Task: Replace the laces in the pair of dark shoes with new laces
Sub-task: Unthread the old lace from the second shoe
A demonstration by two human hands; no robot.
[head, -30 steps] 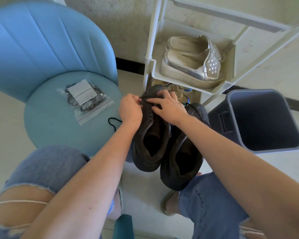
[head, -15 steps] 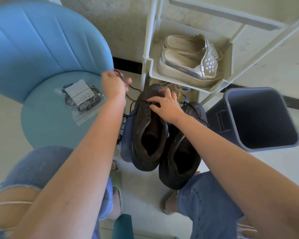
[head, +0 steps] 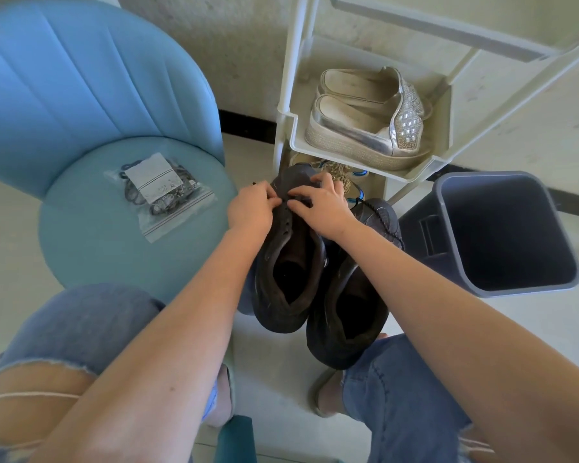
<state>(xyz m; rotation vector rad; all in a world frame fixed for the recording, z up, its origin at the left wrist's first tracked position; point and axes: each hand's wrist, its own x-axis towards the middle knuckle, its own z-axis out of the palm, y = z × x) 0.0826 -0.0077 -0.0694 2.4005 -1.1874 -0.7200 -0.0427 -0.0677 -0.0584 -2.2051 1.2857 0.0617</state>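
Observation:
Two dark shoes stand side by side on the floor between my knees. The left shoe shows bare eyelets along its open tongue; the right shoe has a dark lace across its front. My left hand pinches a thin black lace at the left shoe's front eyelets, and the lace tip sticks up above my knuckles. On the toe area of that shoe my right hand presses, fingers curled on the upper. A clear zip bag of dark laces lies on the blue chair seat.
A blue round chair stands at left. A cream shoe rack holds silver slip-on shoes straight ahead. A grey open bin sits on the floor at right. My jeans-clad knees fill the bottom corners.
My left hand had swung up and left, pulling the lace out over the chair. It has come back down to the left shoe's front eyelets. My right hand stayed on the shoe.

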